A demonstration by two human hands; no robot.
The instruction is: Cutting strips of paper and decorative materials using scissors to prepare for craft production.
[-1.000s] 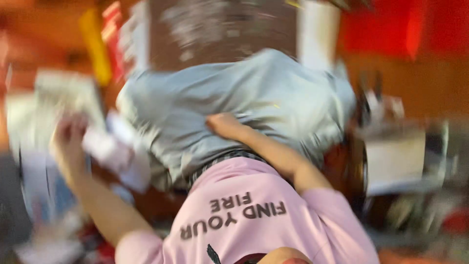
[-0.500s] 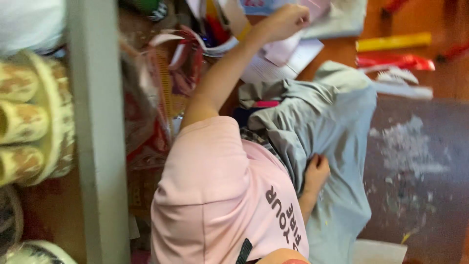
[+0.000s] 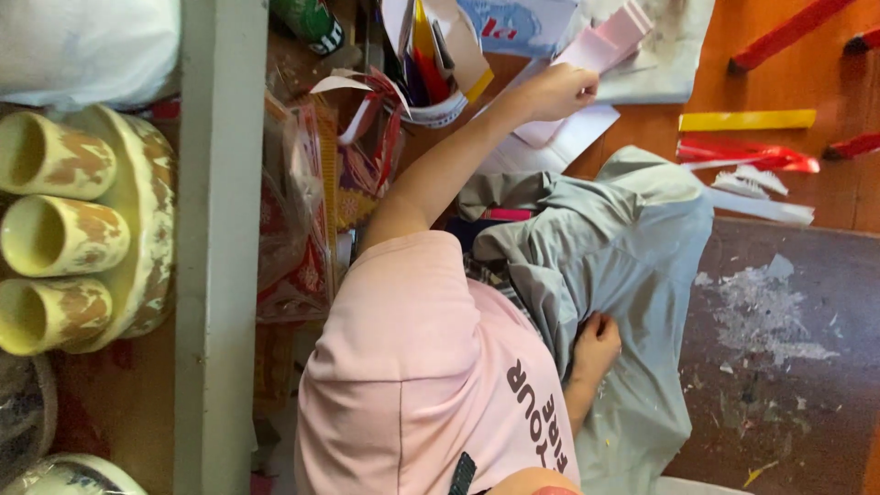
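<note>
My left hand (image 3: 553,90) reaches out at the end of a straight arm and grips a stack of pink paper sheets (image 3: 612,35) near a heap of papers and coloured strips. My right hand (image 3: 596,343) lies on the grey cloth (image 3: 623,247) over my lap, with its fingers curled into a fold of it. My pink shirt (image 3: 412,367) with dark lettering fills the lower middle of the head view.
Three cream cups with an orange pattern (image 3: 50,238) stand on a patterned tray beside a grey post (image 3: 215,247). Red and gold packets in plastic (image 3: 298,220) lie next to me. Yellow (image 3: 747,119) and red strips (image 3: 747,156) lie on the orange floor. A dark mat (image 3: 779,348) carries white scraps.
The view has swung round by about a quarter turn and steadied. My left hand has stretched further out to the pink sheets. My right hand stays on the grey cloth.
</note>
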